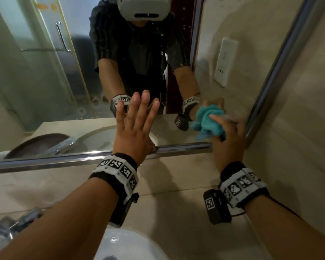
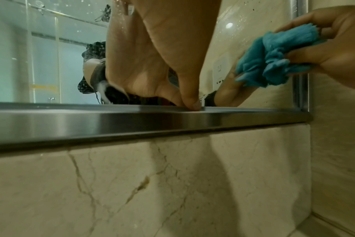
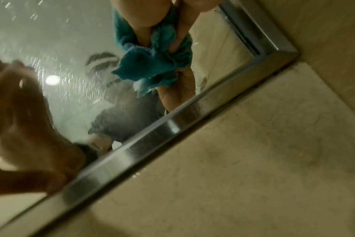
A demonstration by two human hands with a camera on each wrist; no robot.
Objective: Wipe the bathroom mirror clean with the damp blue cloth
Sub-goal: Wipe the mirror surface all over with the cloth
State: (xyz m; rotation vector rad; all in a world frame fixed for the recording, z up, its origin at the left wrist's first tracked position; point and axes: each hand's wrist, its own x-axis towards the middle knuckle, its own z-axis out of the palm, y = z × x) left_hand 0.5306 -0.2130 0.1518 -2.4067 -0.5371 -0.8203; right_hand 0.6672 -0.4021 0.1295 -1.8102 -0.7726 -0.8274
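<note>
A: Both hands are up at the large wall mirror with the brushed steel frame [image 1: 178,147], and the right hand [image 1: 228,136] has its fingers curled tight around the bunched blue terry cloth [image 1: 208,121].

B: That cloth is pressed onto the glass in the mirror's lower right corner, just above the bottom rail of the frame and close beside the upright rail.

A: The left wrist view confirms it: the cloth [image 2: 274,59] sits wadded in the right hand [image 2: 332,48], with the corner of the frame [image 2: 302,110] right next to it.

B: The left hand [image 1: 134,126] is spread flat, 4 fingers straight and apart, palm against the glass, left of the cloth.

A: And its thumb comes down onto the frame's bottom rail, touching the metal. It holds nothing.

B: From the right wrist, the cloth [image 3: 152,64] shows folds poking out between the fingers [image 3: 152,16], and the glass around it carries specks and streaks.

A: Below the frame there is beige veined marble tile [image 2: 172,184]. Lower still, the rim of a white ceramic basin [image 1: 131,244], with a chrome tap [image 1: 13,224] off to its left.
</note>
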